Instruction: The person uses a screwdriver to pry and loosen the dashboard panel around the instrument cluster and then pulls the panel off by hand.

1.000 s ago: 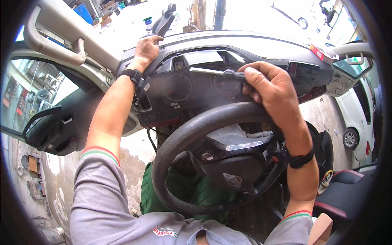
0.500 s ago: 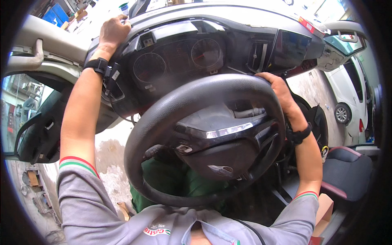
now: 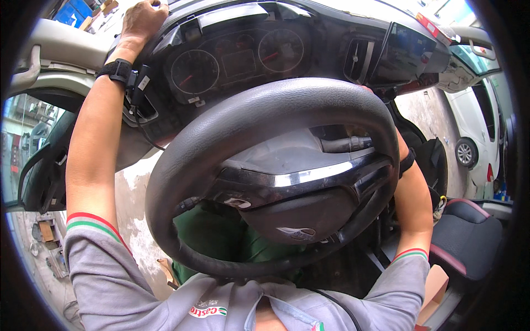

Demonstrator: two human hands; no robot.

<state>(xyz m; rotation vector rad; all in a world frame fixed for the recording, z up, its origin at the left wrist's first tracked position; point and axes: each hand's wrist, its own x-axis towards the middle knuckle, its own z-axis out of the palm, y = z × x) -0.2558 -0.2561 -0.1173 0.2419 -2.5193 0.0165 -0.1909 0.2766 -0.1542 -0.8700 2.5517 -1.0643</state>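
My left hand [image 3: 144, 21] is at the far left end of the dashboard [image 3: 326, 33], its fingers curled in at the top edge of the view. Something small and dark shows by the fingertips, too unclear to name. Close to that wrist hangs a black connector [image 3: 142, 87] with a white label and a cable. The large black steering wheel [image 3: 182, 160] stands tilted before me. Its rim hides nearly all of my right hand; the right forearm [image 3: 414, 193] runs up behind its right side. Beyond the wheel is the instrument cluster [image 3: 238, 63], with trim off above it.
A dark screen [image 3: 406, 55] and an air vent [image 3: 358, 58] sit right of the cluster. A stalk [image 3: 348, 144] projects behind the wheel. The open door [image 3: 47, 171] is at left, a dark seat [image 3: 466, 237] at right. A white car [image 3: 475, 121] stands outside.
The view has shifted nearer the dashboard, and the wheel looks larger. My left hand sits higher in view. The right hand, visible at the rim before, has gone behind it.
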